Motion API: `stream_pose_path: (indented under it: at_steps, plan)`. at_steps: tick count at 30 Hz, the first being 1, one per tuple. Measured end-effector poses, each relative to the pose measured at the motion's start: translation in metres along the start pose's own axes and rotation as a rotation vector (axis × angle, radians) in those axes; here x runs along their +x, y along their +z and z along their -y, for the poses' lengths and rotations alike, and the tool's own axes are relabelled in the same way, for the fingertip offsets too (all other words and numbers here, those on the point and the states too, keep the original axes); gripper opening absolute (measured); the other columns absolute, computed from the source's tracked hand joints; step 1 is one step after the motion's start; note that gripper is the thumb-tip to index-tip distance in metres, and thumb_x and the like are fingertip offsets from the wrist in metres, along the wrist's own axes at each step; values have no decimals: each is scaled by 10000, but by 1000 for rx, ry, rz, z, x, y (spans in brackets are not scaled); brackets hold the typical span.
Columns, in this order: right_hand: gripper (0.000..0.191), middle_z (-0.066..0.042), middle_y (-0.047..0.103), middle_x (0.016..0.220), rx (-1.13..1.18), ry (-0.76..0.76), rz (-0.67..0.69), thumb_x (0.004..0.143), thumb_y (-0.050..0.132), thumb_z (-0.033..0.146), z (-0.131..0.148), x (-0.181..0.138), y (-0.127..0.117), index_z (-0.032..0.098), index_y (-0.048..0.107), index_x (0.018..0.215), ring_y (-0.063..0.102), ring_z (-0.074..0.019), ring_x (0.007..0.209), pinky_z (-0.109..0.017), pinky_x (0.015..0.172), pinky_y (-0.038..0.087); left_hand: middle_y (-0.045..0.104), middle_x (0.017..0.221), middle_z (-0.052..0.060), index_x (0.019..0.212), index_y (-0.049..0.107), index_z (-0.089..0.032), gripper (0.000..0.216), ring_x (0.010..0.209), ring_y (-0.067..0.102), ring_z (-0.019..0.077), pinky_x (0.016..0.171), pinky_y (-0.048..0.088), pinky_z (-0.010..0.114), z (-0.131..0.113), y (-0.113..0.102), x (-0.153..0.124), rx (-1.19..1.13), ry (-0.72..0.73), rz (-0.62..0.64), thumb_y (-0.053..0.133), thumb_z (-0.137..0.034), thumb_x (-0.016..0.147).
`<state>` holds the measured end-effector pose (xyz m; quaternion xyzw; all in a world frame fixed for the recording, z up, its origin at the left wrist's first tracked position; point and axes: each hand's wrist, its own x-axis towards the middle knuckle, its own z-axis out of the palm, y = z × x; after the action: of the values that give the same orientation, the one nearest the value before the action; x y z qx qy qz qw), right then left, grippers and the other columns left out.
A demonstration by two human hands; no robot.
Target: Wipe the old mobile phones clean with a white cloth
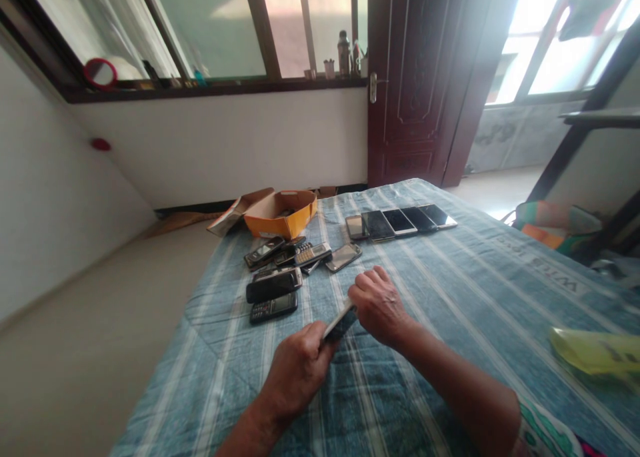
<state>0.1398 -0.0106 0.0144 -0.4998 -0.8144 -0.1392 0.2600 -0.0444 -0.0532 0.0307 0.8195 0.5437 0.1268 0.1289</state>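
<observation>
Between my two hands is a phone with a pale edge and a dark face, tilted over the blue striped cloth. My left hand grips its near end. At the far end, the curled fingers of my right hand close on it. Ahead and to the left lies a loose pile of old mobile phones, among them a keypad phone, a black phone and a silver keypad phone. Nearest beyond my right hand is a grey touchscreen phone.
An open orange cardboard box stands behind the pile. Several smartphones lie in a row at the back, including a white-framed one. A yellow packet rests on the right. The cloth's left edge drops to the floor.
</observation>
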Motion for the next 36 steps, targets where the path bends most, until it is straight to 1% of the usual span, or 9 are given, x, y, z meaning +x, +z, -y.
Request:
stream_pose_path:
  at_steps: [5,12,14,17,22,25,31,33,36]
  plan:
    - [177,-58,544,734,-18,6,-32,839,526,134,6,-1,2,174,630,701,424,-206,771,-404,895,306,601,695,24,696,493,-206,166,636,576,164,589,385,255,5,2,-1,-75,-9,-17,424,-234,844]
    - [172,-50,523,726,45,-119,-111,840,528,152,44,-9,6,185,589,683,410,-217,774,-458,944,292,587,658,24,687,454,-216,222,586,572,158,563,396,258,7,12,-3,-124,58,-138,355,-268,879]
    - [182,-41,516,719,66,-139,-108,845,525,154,48,-9,5,189,581,676,414,-213,776,-467,960,281,587,654,22,690,448,-219,225,577,573,156,560,398,255,7,13,-4,-138,73,-152,348,-271,885]
    - [190,-37,520,720,59,-132,-99,848,528,152,39,-6,4,188,581,669,419,-208,771,-457,955,285,583,655,18,685,434,-220,210,574,569,155,548,387,252,5,12,-4,-128,72,-142,382,-280,879]
    - [203,-46,528,725,-2,-51,-101,855,512,129,17,-2,5,175,598,677,419,-202,773,-441,948,290,588,676,18,689,458,-212,164,600,573,157,554,390,244,1,9,-3,-122,38,-95,418,-229,847]
    - [194,-49,521,721,-12,-47,-125,843,528,133,23,-4,5,174,596,665,417,-209,779,-448,950,293,590,674,18,688,466,-211,166,597,573,158,555,396,246,2,10,-2,-137,53,-107,422,-238,846]
    - [198,-45,514,723,81,-149,-148,858,503,136,53,-10,5,176,587,683,416,-213,781,-456,950,293,614,693,49,718,487,-203,218,632,598,172,600,428,262,4,13,-1,-190,90,-128,353,-258,881]
    - [215,-42,516,715,85,-142,-149,868,497,141,50,-8,5,180,579,673,412,-209,775,-447,935,299,606,681,41,701,472,-206,217,619,588,167,581,414,256,3,11,-1,-204,69,-124,361,-266,878]
    - [231,-42,518,719,58,-107,-140,877,492,152,32,-3,8,183,579,666,407,-202,767,-423,906,308,574,640,10,660,445,-213,209,584,557,155,545,380,245,0,8,1,-203,19,-98,415,-283,855]
